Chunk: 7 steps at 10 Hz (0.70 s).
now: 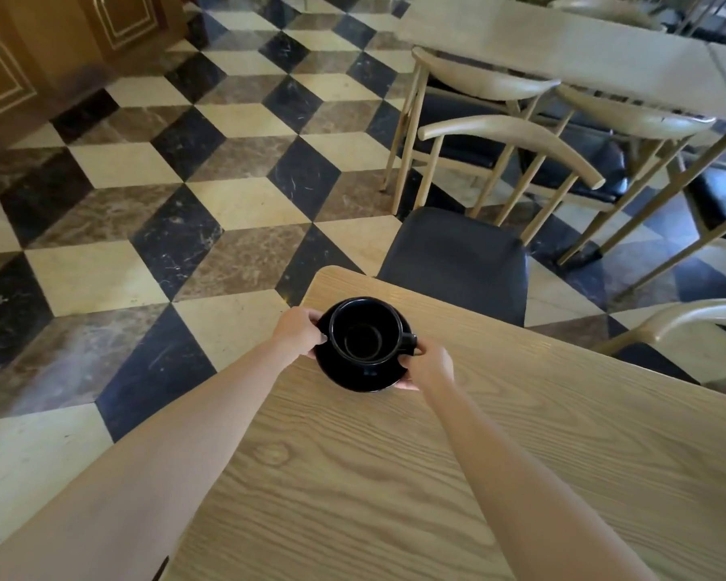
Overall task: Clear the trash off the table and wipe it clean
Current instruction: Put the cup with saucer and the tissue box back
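Arms: both stretched out over table (pixel 395 475)
Cup (pixel 365 331): black, on saucer (pixel 355 377), near far corner
Left hand (pixel 296 331): fingers curled on saucer rim
Right hand (pixel 430 366): pinching opposite rim, by cup handle
Tip: lift level, even grip, or cup slides

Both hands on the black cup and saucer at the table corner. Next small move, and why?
Probably lift it straight up, level. The left hand and right hand grip opposite rims of the black saucer; the black cup sits loose on it near the wooden table corner.
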Motion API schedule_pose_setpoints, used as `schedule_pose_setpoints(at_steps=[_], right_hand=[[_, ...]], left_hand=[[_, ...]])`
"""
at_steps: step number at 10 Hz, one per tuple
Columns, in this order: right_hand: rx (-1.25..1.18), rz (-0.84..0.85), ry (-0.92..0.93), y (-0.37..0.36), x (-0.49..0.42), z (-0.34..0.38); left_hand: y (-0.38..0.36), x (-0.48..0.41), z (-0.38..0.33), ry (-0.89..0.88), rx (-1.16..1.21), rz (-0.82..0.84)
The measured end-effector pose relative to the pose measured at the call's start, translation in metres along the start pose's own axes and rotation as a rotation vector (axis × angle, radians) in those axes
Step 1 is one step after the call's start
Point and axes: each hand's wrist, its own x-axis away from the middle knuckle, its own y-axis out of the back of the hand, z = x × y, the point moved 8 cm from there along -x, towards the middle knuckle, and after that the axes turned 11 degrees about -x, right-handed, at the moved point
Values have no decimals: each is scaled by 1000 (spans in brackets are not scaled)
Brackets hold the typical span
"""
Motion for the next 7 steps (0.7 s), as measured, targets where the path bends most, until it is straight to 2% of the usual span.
schedule_pose_setpoints(at_steps=[2, 3, 4, 5, 6, 7], right_hand=[[137, 95, -32, 19, 18, 8], [350, 92, 27, 50, 29, 13], [555, 138, 14, 79, 42, 11], [727, 195, 43, 106, 52, 13], [848, 213, 86, 140, 62, 14], [949, 224, 97, 181, 75, 10]], left_hand=[[6, 5, -3, 117, -16, 139], [22, 8, -17, 77, -180, 59], [29, 27, -47, -55, -436, -44], [26, 56, -87, -253, -564, -223], [-7, 101, -131, -399, -531, -188], [-69, 140, -166, -469, -591, 32]])
